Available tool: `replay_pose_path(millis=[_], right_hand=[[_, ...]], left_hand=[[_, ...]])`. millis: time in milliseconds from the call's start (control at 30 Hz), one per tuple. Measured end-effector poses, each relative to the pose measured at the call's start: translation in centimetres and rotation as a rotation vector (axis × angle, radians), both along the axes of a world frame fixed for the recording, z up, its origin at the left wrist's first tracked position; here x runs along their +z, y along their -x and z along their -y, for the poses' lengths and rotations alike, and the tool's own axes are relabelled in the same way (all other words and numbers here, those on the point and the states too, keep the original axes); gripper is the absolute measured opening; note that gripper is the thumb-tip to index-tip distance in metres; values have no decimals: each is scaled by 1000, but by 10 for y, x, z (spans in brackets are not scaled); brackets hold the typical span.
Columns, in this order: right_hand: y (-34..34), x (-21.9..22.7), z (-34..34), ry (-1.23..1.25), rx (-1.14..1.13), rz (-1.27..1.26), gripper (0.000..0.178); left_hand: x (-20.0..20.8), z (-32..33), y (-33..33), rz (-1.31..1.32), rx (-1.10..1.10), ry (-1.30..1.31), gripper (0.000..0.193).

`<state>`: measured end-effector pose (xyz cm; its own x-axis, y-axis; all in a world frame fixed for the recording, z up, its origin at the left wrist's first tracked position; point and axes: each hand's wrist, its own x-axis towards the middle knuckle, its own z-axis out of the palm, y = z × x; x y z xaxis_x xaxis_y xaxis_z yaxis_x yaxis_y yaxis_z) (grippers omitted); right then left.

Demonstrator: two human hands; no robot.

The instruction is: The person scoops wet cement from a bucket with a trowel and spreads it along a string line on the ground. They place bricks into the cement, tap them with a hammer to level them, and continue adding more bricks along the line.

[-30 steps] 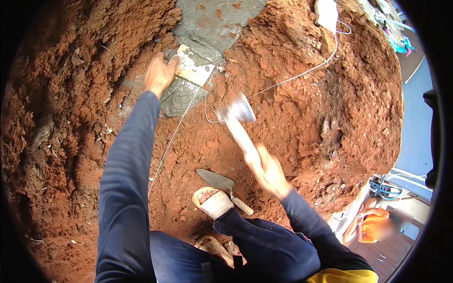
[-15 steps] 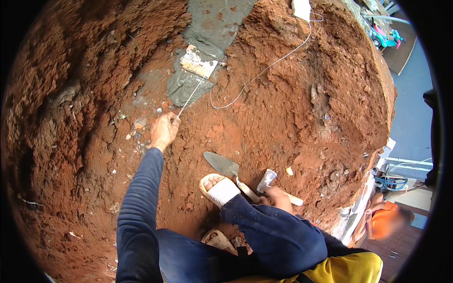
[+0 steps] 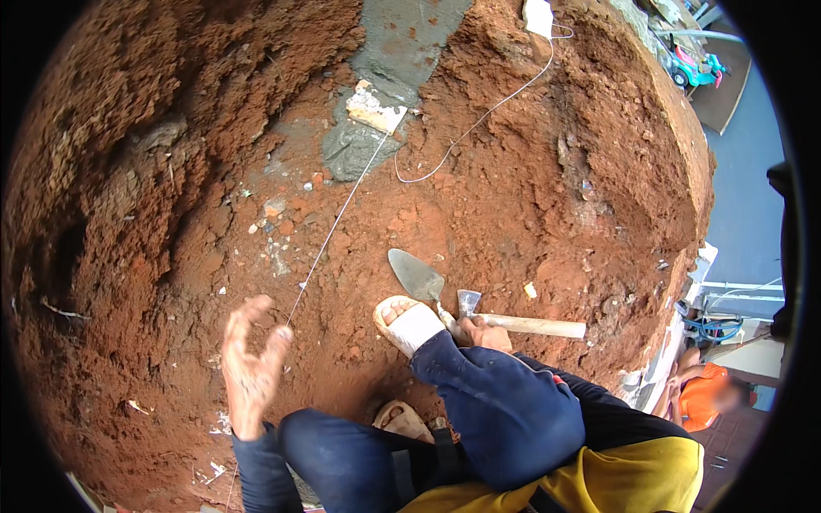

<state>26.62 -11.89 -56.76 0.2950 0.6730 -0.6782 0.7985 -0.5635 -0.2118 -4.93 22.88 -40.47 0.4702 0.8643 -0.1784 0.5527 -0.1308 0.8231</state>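
Note:
My left hand [image 3: 250,363] is raised over the soil, fingers spread and thumb apart, next to a thin pale string [image 3: 342,209]. The string runs taut from its thumb up to a broken, mortar-stained piece of tile or brick [image 3: 375,113], which sits on wet grey mortar [image 3: 355,154]. My right hand [image 3: 492,336] is closed at the handle end of a trowel [image 3: 416,275], whose blade lies on the soil beside my sandalled foot [image 3: 409,323]. Against that hand rests a hatchet-like hammer [image 3: 539,326], its wooden handle pointing right. The right fingers are partly hidden.
Rough red-brown soil [image 3: 479,214] rises in banks on both sides. A grey mortar strip [image 3: 402,38] continues upward. At the top right, loose string leads to a white block [image 3: 538,17]. A person in orange [image 3: 703,398] is at the lower right, beyond the bank.
My left hand has come back toward me along the string, and its fingers have opened. The hammer's handle has swung upward, and my right hand has settled at the trowel's handle.

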Motion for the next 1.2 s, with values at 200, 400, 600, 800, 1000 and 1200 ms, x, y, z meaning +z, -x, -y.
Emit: replay_pose_path(millis=[200,400,600,800,1000,1200], right_hand=[[10,-18,-18,-35,95,121,57],[14,6,-37,-84,-258,17,60],[-51,73,-87,-292,-383,-85,59],[-151,21,-279,-690,-366,212,36],[-183,-13,-352,-549,-354,298,38],[-166,-19,-339,-500,-384,249,42]], left_hand=[[28,63,-13,171,6,22,47],[22,74,10,1,-114,-57,50],[14,74,40,0,117,23,53],[9,68,39,-66,114,-25,52],[9,64,34,-132,159,28,51],[-2,55,35,-129,162,20,52]])
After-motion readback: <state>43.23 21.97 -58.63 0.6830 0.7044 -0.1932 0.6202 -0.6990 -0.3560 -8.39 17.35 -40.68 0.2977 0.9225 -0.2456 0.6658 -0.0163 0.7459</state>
